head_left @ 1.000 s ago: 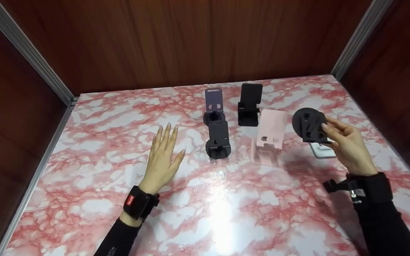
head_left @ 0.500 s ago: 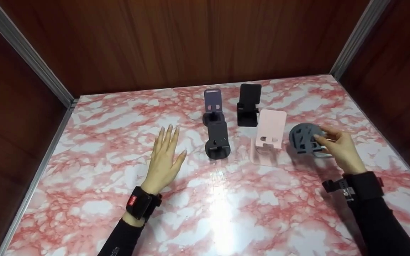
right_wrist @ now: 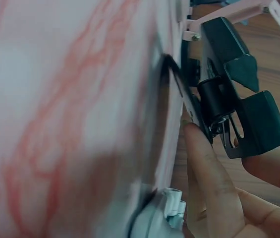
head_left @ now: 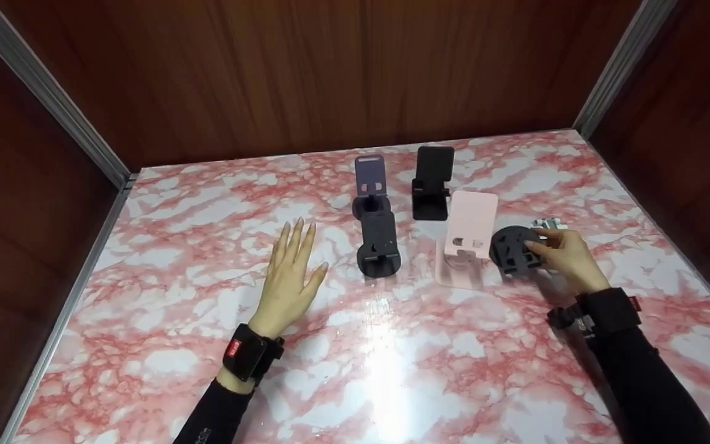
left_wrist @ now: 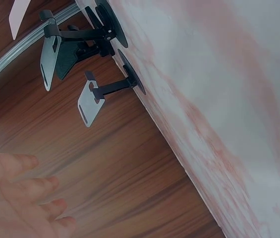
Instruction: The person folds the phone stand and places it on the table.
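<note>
My right hand (head_left: 567,256) pinches a folded dark phone stand (head_left: 511,250) with a round base, just right of the pink phone stand (head_left: 472,222). In the right wrist view, the folded stand (right_wrist: 263,126) sits between thumb and fingers, its round base tilted with the lower edge close to the tabletop; whether it touches is unclear. My left hand (head_left: 287,280) is held flat with fingers straight, left of the unfolded stands, holding nothing. A dark grey phone stand (head_left: 379,237) stands unfolded nearest to it, in front of a purple one (head_left: 370,176).
A black phone stand (head_left: 432,182) stands behind the pink one. Behind my right hand lies a white folded object (head_left: 546,223), partly hidden. Wooden panels (head_left: 330,74) with metal corner rails surround the marbled red-and-white table (head_left: 207,203) on three sides.
My right hand has lowered the folded dark stand and carried it leftward, beside the pink stand. More of the white object shows behind the hand. The left hand has barely shifted.
</note>
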`<state>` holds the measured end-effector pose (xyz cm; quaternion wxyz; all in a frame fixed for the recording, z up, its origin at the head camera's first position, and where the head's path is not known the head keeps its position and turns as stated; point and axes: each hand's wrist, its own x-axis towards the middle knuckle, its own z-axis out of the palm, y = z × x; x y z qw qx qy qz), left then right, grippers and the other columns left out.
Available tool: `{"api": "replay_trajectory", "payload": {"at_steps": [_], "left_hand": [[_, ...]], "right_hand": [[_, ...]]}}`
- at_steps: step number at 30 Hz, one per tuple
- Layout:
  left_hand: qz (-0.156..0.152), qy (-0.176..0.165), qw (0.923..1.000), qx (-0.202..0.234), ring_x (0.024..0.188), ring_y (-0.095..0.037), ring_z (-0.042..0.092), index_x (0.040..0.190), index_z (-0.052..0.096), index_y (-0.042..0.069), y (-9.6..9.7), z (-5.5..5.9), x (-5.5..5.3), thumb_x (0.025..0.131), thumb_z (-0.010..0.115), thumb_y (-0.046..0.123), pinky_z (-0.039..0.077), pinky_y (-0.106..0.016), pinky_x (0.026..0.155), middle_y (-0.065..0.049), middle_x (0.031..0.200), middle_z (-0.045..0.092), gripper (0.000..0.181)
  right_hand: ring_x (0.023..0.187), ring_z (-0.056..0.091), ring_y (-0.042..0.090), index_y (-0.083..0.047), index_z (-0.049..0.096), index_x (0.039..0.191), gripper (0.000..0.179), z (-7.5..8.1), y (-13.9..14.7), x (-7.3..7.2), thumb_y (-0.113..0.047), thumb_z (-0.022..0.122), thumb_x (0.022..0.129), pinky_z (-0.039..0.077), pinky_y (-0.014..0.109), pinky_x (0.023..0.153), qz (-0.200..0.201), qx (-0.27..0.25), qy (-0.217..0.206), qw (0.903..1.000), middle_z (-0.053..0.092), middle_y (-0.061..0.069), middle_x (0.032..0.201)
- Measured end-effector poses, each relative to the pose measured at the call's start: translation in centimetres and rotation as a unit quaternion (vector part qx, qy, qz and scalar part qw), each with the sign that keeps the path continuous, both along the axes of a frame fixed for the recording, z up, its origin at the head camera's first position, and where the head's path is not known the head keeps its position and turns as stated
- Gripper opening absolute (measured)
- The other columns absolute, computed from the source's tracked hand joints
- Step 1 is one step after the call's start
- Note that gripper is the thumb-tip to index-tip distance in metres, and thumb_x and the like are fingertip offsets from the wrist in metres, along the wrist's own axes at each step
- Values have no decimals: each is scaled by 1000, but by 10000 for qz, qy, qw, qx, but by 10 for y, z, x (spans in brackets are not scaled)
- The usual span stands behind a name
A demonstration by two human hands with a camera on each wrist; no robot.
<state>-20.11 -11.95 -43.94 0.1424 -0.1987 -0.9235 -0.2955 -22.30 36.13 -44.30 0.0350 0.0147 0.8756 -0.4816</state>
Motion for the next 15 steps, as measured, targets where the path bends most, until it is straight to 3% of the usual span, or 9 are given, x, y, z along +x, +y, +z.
{"api": "replay_trajectory", "payload": {"at_steps": [3,7,10,15], "left_hand": [[-20,-6,10000,-17,153,-41,8,156,26,4,0,-1,1,101,52,30,8,-58,124,-21,164,16,66],[-14,4,10000,2,152,-42,9,156,27,4,0,-2,1,101,53,30,9,-60,123,-22,164,17,66],[-29,18,10000,1,152,-41,8,156,26,4,0,-2,1,101,53,30,9,-59,124,-22,164,17,66],[-18,-9,10000,-25,153,-41,8,156,25,5,0,-3,0,101,52,30,9,-58,124,-22,164,16,66]], "right_hand": [[68,55,-1,8,36,148,61,-3,-1,-3,-27,54,102,52,20,61,-62,257,-118,9996,60,6,102],[65,54,1,11,40,144,57,-3,-4,-5,-24,53,102,52,19,58,-12,625,-97,9980,58,32,112],[78,63,15,15,44,139,54,-2,-8,-8,-21,54,101,52,20,60,70,1119,110,9936,56,40,121],[103,59,47,20,49,132,55,-3,-14,-10,-23,57,99,51,44,80,251,2011,504,9779,57,41,121]]}}
